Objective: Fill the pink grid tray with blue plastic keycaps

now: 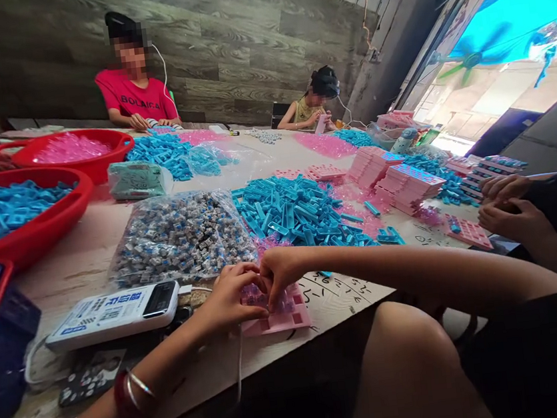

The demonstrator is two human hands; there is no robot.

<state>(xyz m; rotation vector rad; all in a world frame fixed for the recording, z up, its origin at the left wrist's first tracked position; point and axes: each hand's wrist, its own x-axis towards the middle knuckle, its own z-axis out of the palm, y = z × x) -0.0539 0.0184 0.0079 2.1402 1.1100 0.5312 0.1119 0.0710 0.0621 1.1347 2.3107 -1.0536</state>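
A pink plate with square holes (298,319) lies at the table's near edge, under both of my hands. My left hand (238,297) curls over the plate's left part, with thumb and fingers closed on it. Bent down onto the plate from the right, my right hand (280,272) has its fingers pressed together; whatever they hold is hidden. Small clear pinkish pieces sit on the plate between the hands. Just behind are a clear bag of small grey and blue switch-like parts (181,237) and a heap of blue plastic strips (289,211).
On the left stand a white power bank (114,315), a dark blue crate (3,354) and red basins (76,198). Stacked pink plates (406,184) are at the right. A co-worker's hands (509,206) are beside another pink plate (467,231). Two people sit across the table.
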